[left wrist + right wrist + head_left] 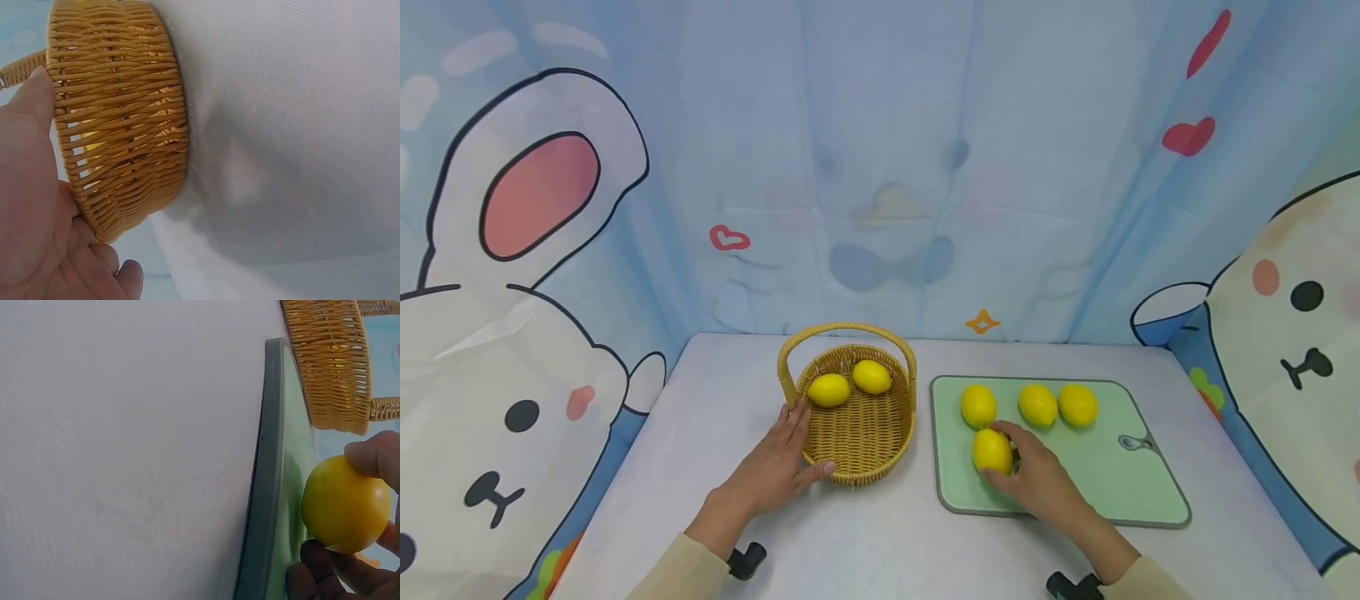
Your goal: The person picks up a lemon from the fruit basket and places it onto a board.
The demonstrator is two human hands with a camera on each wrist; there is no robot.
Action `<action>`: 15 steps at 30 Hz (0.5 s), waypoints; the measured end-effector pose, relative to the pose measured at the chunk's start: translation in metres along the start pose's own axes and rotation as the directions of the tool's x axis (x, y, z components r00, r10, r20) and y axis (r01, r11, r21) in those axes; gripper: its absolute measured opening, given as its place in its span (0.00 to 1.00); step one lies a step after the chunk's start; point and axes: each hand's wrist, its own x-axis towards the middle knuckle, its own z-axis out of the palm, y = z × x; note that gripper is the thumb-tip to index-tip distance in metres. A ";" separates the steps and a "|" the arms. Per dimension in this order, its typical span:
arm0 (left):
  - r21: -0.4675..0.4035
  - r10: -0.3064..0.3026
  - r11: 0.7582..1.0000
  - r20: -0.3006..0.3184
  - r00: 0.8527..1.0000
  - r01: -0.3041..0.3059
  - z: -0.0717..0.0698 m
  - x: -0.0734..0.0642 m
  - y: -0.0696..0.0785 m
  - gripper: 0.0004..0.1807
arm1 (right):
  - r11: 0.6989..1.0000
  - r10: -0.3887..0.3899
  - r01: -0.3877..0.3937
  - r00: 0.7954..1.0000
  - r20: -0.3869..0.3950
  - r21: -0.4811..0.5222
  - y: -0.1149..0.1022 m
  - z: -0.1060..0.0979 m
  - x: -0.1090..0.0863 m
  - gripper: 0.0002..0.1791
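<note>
My right hand (1041, 475) pinches a yellow lemon (992, 451) between thumb and fingers, over the near left part of a green cutting board (1120, 483). In the right wrist view the lemon (345, 504) is close to the board's surface; whether it touches is unclear. Three other lemons lie on the board, one (978, 406) just behind the held one. At the left, my left hand (775, 467) rests against the side of a wicker basket (857, 477), fingers extended along its left side and thumb at the front rim. Two lemons (829, 390) lie inside the basket.
The basket's arched handle (850, 327) rises above its rim. Two lemons (1037, 405) sit side by side toward the board's back. The white table (865, 550) ends at a blue patterned curtain (887, 167).
</note>
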 end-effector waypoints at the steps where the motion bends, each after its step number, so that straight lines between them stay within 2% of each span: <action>1: -0.001 0.000 1.000 0.000 1.000 0.000 0.000 0.000 0.000 0.55 | 1.000 0.002 -0.002 1.000 0.003 0.000 0.001 0.000 0.000 0.40; 15: -0.010 -0.004 1.000 -0.013 1.000 0.004 0.001 0.000 -0.001 0.54 | 0.999 -0.031 0.031 1.000 0.004 -0.035 0.003 0.004 0.005 0.40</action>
